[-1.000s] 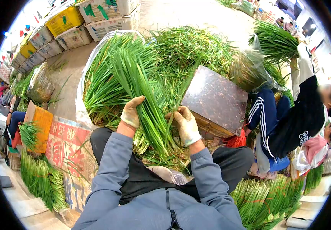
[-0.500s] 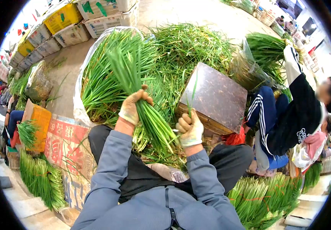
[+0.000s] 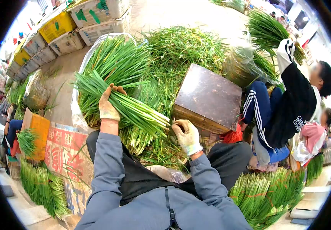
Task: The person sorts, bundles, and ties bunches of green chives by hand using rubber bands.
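My gloved left hand [image 3: 110, 105] is closed around a bunch of garlic chives [image 3: 144, 113], its pale stalk ends pointing right and its green leaves left. At those stalk ends is my gloved right hand [image 3: 187, 137], fingers curled and thumb close to the forefinger; whatever is in the pinch is too small to make out. Beneath the held bunch, more chives [image 3: 115, 57] fill a clear plastic bag [image 3: 75, 101] on the left. A heap of loose, tangled leaves [image 3: 184, 46] lies ahead of my hands.
A dark-topped wooden box [image 3: 209, 97] stands right of the heap. Tied chive bundles [image 3: 265, 195] lie at lower right, others [image 3: 41, 188] at lower left. A person [image 3: 299, 99] sits at right, lifting a large bunch [image 3: 267, 30]. Crates [image 3: 104, 28] are stacked at upper left.
My left hand has swung the chives left, from steeply upright to nearly level. The single blade that stood up from my right hand no longer shows. The person at right has raised their bunch.
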Demonstrator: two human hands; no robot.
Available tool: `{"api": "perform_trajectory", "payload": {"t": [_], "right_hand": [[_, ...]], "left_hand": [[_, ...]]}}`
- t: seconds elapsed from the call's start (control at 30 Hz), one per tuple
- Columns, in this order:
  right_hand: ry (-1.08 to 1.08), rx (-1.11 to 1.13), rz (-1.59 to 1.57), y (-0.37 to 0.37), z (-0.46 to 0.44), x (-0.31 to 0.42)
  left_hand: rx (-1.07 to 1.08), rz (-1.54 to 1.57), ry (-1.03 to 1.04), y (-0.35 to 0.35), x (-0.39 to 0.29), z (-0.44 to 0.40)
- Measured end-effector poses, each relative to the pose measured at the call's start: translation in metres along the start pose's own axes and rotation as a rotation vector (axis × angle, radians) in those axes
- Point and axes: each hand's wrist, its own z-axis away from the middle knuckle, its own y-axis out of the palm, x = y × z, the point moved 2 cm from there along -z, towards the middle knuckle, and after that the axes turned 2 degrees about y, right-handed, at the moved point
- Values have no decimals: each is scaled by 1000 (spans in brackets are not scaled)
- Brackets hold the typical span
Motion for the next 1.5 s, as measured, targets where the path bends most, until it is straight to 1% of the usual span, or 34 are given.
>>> {"api": "perform_trajectory", "payload": {"t": [0.03, 0.07, 0.17, 0.23, 0.3, 0.33, 0.37, 0.4, 0.43, 0.5, 0.53, 0.57, 0.63, 0.73, 0.77, 0.8, 0.83, 0.87, 0.9, 0.97, 1.03, 1.07, 1.1, 1.13, 1.17, 1.23, 1.27, 1.3, 1.33, 1.37, 1.4, 1.43, 1.47, 1.5], "right_hand": [[-68, -53, -34, -3, 0, 13], [-136, -104, -69, -4, -2, 20], [-96, -88, 12, -4, -3, 21], [-125, -131, 121, 3, -4, 8], [-93, -15, 20, 21, -12, -3], [72, 156, -166, 33, -13, -1], [101, 292, -35, 53, -15, -28], [-7, 239, 4, 49, -11, -20], [-115, 185, 41, 43, -9, -8], [-48, 223, 72, 39, -1, -12], [-39, 213, 120, 37, 5, -15], [-70, 173, 58, 35, 14, -17], [-39, 210, 158, 35, 29, -28], [3, 257, 198, 29, 43, -28], [4, 243, 195, 27, 45, -32], [-44, 256, 201, 25, 51, -39], [-91, 270, 207, 23, 60, -51], [39, 174, 128, 19, 77, -85], [303, 309, 298, -3, 85, -86], [409, 383, 425, -1, 103, -142], [397, 306, 199, -10, 90, -90], [214, 341, 209, -6, 79, -84], [176, 278, 134, -4, 64, -73], [140, 217, 57, -3, 47, -54], [63, 161, 31, -5, 33, -29], [-74, 180, -113, 12, 13, -9], [42, 335, -55, 18, 2, 7], [159, 494, 2, 24, -3, 20], [-3, 394, -71, 37, 0, 13], [-5, 393, -73, 39, 4, 12], [63, 472, 40, 43, 9, 8], [132, 561, 156, 47, 16, 5], [38, 455, 165, 50, 30, 6], [32, 476, 165, 49, 40, 8]], "left_hand": [[-49, 59, -19, -3, 1, 0], [-69, -3, -18, -5, 0, -1], [-78, -1, -13, -15, -2, -4], [-121, 14, -25, -15, -2, -4], [-158, 40, -42, -10, 6, 0], [-162, -59, -24, -9, 11, 5], [-162, -157, -3, -5, 15, 8], [-254, -42, -38, -11, 12, 3], [-251, -47, -41, -18, 14, 3], [-213, -342, 45, -28, 16, 5], [-266, -391, 26, -25, 22, 7], [-347, -185, -31, -24, 26, 9], [-345, -202, -75, -15, 30, 18], [-378, -204, -112, -22, 37, 22], [-397, -220, -120, -20, 40, 21], [-369, -181, -133, -27, 39, 15], [-286, -446, 6, -34, 33, 8], [-278, -410, 51, -31, 13, 6], [-270, -371, 95, -27, -9, 2], [-242, -306, 179, -32, -33, -10], [-225, -263, 154, -33, -31, -10], [-226, -307, 163, -32, -25, -6], [-229, -352, 173, -31, -21, -4], [-263, -291, 118, -27, -18, -2], [-258, -303, 113, -25, -16, 0], [-235, -382, 117, -19, -8, 6], [-202, -459, 127, -15, -3, 9], [-264, -335, 62, -16, 2, 6], [-279, -347, 63, -18, 2, 6], [-297, -359, 69, -21, 0, 6], [-300, -357, 76, -26, -1, 3], [-261, -467, 57, -33, -1, 2], [-233, -578, 37, -43, -3, 6], [-335, -327, -11, -41, 2, 7]]}}
